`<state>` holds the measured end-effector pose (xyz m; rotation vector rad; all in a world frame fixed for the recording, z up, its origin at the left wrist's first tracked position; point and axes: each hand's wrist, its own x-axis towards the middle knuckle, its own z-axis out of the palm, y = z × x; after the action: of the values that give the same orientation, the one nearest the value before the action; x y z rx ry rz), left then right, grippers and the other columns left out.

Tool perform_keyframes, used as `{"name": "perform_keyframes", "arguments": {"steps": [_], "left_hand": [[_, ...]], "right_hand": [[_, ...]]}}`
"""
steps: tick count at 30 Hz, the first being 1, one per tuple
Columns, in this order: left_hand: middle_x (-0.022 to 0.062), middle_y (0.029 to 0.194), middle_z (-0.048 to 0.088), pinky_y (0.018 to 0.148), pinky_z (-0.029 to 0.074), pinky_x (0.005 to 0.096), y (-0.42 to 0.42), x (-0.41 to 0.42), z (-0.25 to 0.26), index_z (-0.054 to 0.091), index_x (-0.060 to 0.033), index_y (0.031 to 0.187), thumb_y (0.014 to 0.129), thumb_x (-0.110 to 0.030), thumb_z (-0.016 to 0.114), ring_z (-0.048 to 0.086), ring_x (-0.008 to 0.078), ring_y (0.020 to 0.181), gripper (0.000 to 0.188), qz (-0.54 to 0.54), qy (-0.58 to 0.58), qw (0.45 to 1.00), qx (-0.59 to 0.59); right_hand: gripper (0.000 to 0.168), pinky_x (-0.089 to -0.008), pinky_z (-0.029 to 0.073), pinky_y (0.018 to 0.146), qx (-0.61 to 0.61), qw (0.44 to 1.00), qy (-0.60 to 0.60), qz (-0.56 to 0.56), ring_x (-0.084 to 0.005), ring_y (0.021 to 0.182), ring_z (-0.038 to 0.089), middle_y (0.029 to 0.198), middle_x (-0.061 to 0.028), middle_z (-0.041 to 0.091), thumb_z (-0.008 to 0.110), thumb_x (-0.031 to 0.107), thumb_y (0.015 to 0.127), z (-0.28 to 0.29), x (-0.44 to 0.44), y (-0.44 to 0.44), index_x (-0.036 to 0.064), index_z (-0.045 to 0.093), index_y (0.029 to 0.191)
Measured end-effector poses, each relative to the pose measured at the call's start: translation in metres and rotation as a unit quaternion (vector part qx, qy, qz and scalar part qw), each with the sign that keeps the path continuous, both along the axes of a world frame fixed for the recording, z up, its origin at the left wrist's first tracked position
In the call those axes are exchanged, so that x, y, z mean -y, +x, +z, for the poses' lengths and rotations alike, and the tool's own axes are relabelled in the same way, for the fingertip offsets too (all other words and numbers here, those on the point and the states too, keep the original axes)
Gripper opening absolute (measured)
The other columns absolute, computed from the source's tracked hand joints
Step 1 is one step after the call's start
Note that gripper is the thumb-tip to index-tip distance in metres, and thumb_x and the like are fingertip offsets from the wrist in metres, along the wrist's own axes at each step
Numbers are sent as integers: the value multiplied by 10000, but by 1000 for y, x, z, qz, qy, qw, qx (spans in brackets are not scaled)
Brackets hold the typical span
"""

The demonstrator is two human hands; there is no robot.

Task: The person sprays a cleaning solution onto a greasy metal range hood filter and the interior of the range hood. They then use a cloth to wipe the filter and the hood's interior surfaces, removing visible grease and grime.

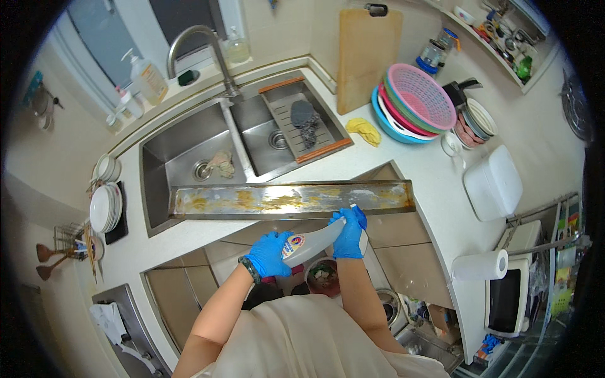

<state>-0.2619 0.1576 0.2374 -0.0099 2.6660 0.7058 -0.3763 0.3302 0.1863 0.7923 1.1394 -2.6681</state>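
Observation:
Both my hands wear blue gloves and hold a pale spray bottle tilted on its side. My left hand grips the bottle's lower end, beside its label. Around the blue trigger head my right hand is closed; the nozzle is at the tray's near edge. A long, shallow metal tray lies across the sink corner and the counter edge. Yellow-brown greasy stains cover much of its inside, with whitish patches toward the right end.
A double-bowl steel sink with a curved faucet stands behind the tray. A slatted drain rack holds a dark sponge and a scourer. Yellow cloth, stacked plastic colanders, a white container and a paper roll sit at right.

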Motion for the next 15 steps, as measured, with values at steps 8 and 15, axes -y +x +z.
{"name": "perform_keyframes", "arguments": {"steps": [8,15], "left_hand": [[191,981,477,777,428,414,41,42,14,369,-111,1203,465,-337,710,489,358,892,844,92,-16,996,4],[204,1001,478,809,413,390,107,89,18,372,-75,1192,470,-317,708,480,356,913,832,151,42,988,6]], "right_hand": [[314,-317,432,452,11,995,-44,83,-187,516,486,654,-76,481,526,-7,695,-13,69,14,95,427,975],[370,-346,455,457,22,975,-58,211,-210,515,511,651,-94,501,529,6,730,-26,134,53,145,377,1037]]}}
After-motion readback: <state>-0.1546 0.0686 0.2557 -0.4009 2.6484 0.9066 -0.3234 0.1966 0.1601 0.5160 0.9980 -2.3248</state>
